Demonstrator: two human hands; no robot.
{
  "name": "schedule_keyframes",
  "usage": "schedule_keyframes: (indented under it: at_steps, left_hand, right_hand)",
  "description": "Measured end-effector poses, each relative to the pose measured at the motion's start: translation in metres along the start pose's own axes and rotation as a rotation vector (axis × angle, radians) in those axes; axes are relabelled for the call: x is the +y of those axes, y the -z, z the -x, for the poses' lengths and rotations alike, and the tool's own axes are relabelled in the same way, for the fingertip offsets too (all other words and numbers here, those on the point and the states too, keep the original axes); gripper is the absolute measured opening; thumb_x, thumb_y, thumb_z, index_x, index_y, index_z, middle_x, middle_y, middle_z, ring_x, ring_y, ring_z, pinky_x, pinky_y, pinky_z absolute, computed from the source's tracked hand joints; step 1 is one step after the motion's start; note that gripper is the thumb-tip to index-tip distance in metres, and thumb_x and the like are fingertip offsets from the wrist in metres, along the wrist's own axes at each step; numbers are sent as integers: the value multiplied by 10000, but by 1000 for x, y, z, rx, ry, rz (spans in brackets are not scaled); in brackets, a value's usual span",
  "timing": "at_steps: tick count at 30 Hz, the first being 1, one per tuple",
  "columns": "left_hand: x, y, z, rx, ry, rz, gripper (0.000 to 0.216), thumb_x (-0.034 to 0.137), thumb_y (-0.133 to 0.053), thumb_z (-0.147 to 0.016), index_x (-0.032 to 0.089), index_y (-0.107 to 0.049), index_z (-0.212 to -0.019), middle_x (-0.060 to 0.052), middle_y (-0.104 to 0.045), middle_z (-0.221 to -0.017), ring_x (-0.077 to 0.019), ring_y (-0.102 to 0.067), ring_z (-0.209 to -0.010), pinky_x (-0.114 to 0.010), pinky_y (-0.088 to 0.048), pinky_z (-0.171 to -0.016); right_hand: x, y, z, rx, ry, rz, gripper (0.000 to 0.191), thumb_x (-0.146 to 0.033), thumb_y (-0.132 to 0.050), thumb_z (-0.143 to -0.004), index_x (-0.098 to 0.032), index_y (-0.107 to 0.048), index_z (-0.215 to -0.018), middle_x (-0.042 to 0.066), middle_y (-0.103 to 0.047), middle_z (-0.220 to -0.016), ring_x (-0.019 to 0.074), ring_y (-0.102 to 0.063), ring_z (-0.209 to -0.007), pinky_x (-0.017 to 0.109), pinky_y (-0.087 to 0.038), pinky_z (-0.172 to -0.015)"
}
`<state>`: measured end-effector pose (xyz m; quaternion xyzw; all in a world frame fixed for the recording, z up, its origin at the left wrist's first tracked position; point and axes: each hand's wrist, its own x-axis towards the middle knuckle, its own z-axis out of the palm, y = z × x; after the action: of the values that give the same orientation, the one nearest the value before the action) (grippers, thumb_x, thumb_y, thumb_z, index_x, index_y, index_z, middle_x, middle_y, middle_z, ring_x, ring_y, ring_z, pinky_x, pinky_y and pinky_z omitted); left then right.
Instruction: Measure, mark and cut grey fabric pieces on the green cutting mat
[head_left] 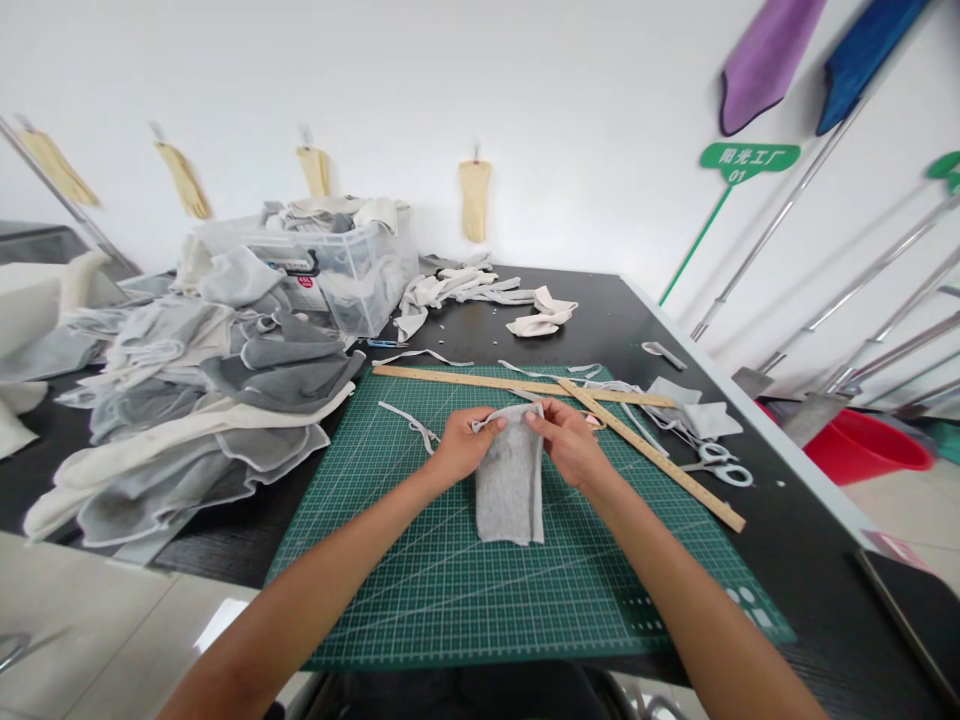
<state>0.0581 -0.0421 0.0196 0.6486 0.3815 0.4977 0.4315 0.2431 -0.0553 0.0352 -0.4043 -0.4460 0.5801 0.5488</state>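
Observation:
A folded piece of grey cloth hangs over the green cutting mat, pinched along its top edge by both hands. My left hand grips the top left corner with thumb and fingers. At the top right, my right hand is closed on the same edge, thumb toward me. The cloth's lower end hangs near the mat; whether it touches I cannot tell. Just behind the hands lies a wooden ruler, and a second wooden ruler crosses it at the right.
Left of the mat rises a heap of grey and white cloth. Behind it stands a clear plastic box full of cloth. White-handled scissors and cloth scraps lie right. Fabric strips sit at the back; a red bucket stands beyond the table.

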Motion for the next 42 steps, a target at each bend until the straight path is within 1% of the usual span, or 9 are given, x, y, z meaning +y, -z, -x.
schedule_keyframes:
  at_steps: [9, 15, 21, 23, 26, 30, 33, 36, 42]
  left_hand:
    - [2, 3, -2, 22, -7, 23, 460, 533, -684, -829, 155, -575, -590, 33, -392, -581, -103, -334, -582, -242, -250, -556]
    - [7, 6, 2, -45, -1, 102, 477, 563, -677, -844, 157, -580, -614, 28, -419, -584, -108, -355, -586, -252, -252, -567]
    - [4, 9, -1, -190, 358, 493, 721, 831, -539, -778, 135, -728, -770, -68, -667, -691, -186, -583, -654, -297, -428, -652]
    - [4, 9, -2, -186, 466, 552, 698, 816, -588, -758, 136, -740, -790, -84, -690, -705, -193, -608, -659, -300, -447, -655]
    - [7, 12, -1, -224, 505, 576, 514, 645, -798, -685, 140, -740, -762, -72, -696, -704, -175, -604, -648, -277, -448, -640]
    - [12, 17, 1, -322, 557, 627, 570, 699, -749, -712, 140, -754, -827, -92, -713, -779, -195, -636, -727, -299, -481, -699]
    - [14, 18, 1, -300, 531, 560, 563, 692, -765, -699, 140, -734, -807, -52, -679, -736, -164, -597, -691, -280, -454, -677]
    - [17, 17, 0, -299, 401, 467, 517, 627, -786, -720, 120, -687, -702, -1, -587, -645, -108, -492, -621, -240, -364, -621]
    - [22, 10, -1, -267, 197, 340, 433, 536, -796, -750, 108, -729, -741, 37, -489, -588, -81, -372, -608, -237, -264, -607]
  right_hand:
    - [5, 0, 1, 66, 185, 110, 333, -437, -778, -794, -270, -498, -861, -54, -538, -720, 151, -466, -648, 264, -354, -597]
    - [6, 2, -1, 98, 300, 196, 238, -391, -742, -839, -265, -540, -844, -40, -529, -738, 157, -456, -660, 283, -350, -614]
    - [4, 2, 1, 41, 343, 363, 177, -410, -706, -871, -250, -639, -835, -15, -580, -731, 174, -494, -662, 307, -375, -622]
    - [4, 0, 4, 15, 352, 397, 153, -398, -691, -885, -252, -667, -847, -3, -621, -750, 185, -528, -680, 316, -395, -634]
    - [2, -4, 8, -9, 400, 468, 125, -369, -650, -923, -258, -696, -885, 15, -675, -803, 205, -582, -725, 335, -437, -666]
    - [-1, -6, 14, -22, 522, 598, 140, -322, -577, -981, -266, -697, -935, 32, -711, -896, 221, -636, -826, 358, -483, -741]
    - [-4, -6, 15, -84, 658, 663, 149, -276, -543, -1001, -259, -687, -969, 42, -717, -957, 219, -658, -898, 375, -506, -818]
    - [-4, -7, 14, -134, 772, 697, 158, -228, -526, -1007, -253, -681, -986, 49, -716, -990, 214, -665, -959, 390, -516, -879]
    - [-2, -9, 14, -93, 829, 758, 148, -219, -519, -1008, -261, -659, -985, 51, -703, -994, 218, -663, -978, 407, -532, -884]
